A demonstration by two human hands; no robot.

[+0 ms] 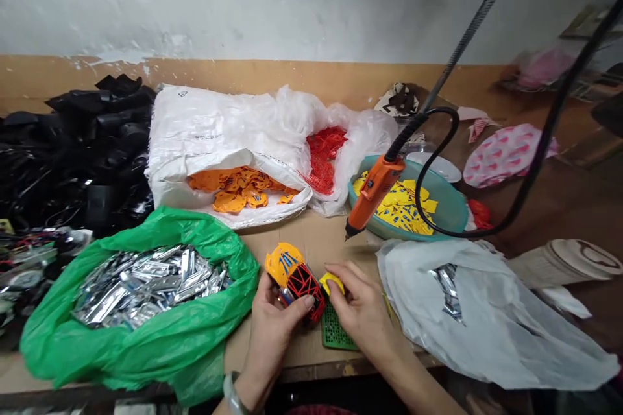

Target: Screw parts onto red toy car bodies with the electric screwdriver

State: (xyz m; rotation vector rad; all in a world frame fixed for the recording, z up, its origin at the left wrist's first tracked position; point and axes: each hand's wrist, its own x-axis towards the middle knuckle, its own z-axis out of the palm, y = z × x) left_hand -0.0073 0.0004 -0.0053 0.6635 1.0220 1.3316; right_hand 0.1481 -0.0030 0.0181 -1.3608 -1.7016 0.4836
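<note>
My left hand (276, 321) is closed around a toy car body (288, 269) with an orange front panel, a red lattice frame and black parts. Beside it, my right hand (359, 301) pinches a small yellow plastic piece (333, 283) close to the red end of the car. Under my right hand lies a green perforated tray (335, 332), partly covered by the hand. An orange electric screwdriver (376, 191) hangs tip down just above and behind my hands, touching neither.
A green bag (195, 363) of shiny silver parts stands at left, with black parts (92, 142) behind. White sacks (195, 123) hold orange pieces (243, 188) and red pieces (321, 155). A teal basin (450, 191) contains yellow pieces. A white plastic bag (496, 324) lies right.
</note>
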